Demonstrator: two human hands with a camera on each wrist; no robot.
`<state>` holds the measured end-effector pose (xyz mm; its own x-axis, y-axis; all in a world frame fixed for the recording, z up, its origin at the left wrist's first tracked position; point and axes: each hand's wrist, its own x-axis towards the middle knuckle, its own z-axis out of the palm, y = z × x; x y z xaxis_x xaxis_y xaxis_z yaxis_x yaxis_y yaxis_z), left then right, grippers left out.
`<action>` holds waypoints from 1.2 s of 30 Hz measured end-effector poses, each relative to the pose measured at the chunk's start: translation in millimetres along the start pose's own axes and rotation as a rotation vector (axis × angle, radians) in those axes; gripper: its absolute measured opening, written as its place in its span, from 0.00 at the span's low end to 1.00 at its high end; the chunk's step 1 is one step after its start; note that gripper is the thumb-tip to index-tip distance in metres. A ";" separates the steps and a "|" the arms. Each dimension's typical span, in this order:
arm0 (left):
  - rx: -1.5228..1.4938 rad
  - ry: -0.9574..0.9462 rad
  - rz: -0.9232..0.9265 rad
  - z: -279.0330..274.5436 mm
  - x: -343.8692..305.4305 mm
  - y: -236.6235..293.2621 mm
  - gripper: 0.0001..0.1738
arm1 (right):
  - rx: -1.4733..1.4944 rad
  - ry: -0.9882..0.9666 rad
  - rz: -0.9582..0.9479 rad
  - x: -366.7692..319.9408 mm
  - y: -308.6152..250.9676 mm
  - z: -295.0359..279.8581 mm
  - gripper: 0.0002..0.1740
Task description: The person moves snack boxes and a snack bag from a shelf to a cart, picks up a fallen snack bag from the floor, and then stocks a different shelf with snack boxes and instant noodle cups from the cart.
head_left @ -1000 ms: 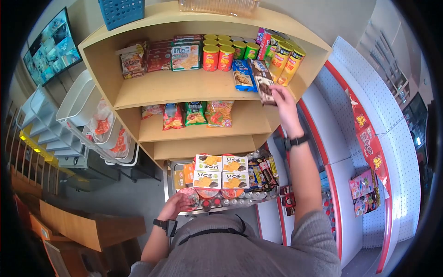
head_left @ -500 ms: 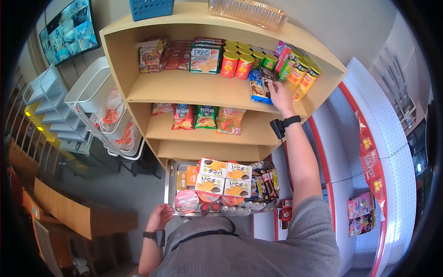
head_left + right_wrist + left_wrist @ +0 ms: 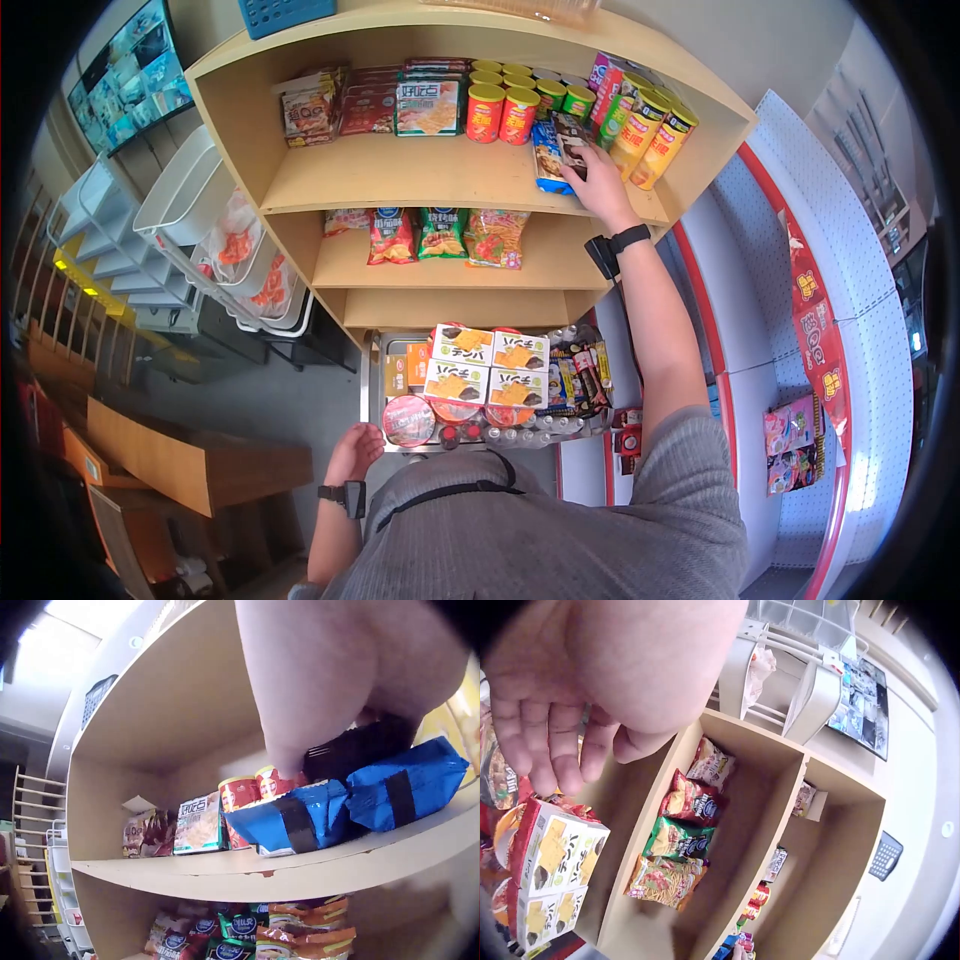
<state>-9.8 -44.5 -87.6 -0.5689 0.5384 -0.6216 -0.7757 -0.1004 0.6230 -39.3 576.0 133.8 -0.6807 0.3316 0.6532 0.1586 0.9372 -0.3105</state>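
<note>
On the top shelf [image 3: 400,180], my right hand [image 3: 600,188] grips a dark brown packet [image 3: 570,132] beside a blue packet [image 3: 546,160]. The right wrist view has the hand [image 3: 352,667] over the dark packet [image 3: 352,754], its fingertips partly hidden; two blue packets [image 3: 300,817] lie in front, at the shelf's edge. My left hand [image 3: 354,455] is empty at the left edge of the metal tray [image 3: 366,400], fingers loosely bent. White snack boxes [image 3: 555,851] sit below the left hand [image 3: 622,675] in the left wrist view.
Red cans [image 3: 485,112] stand left of the packets, tall yellow cans [image 3: 661,150] right. Chip bags [image 3: 392,237] occupy the middle shelf. A round-lidded tub [image 3: 408,421] and small bottles are on the tray. White baskets [image 3: 180,190] stand left, and white-and-red shelving [image 3: 745,400] right.
My right hand has moved the dark packet from the shelf's front edge back beside the blue one. My left hand has left the round-lidded tub and moved left to the tray's edge.
</note>
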 end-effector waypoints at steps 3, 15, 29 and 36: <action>0.007 -0.007 -0.017 2.5 3.0 -3.4 0.12 | 0.070 -0.151 0.098 2.3 7.0 -1.4 0.28; -0.026 0.029 -0.092 13.2 16.1 -12.3 0.11 | 0.112 0.146 0.049 -190.1 -47.6 -57.3 0.19; 0.525 0.153 -0.059 81.8 110.3 -15.8 0.14 | 0.447 -0.244 0.952 -463.0 -8.1 98.5 0.28; 0.925 0.221 0.144 84.8 162.8 -43.9 0.27 | 0.430 -0.471 1.051 -462.8 -0.5 127.3 0.31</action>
<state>-45.3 118.5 -175.9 -0.7541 0.3932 -0.5261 -0.2253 0.5975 0.7695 184.6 408.4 -256.2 -0.5705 0.7489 -0.3371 0.5975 0.0969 -0.7960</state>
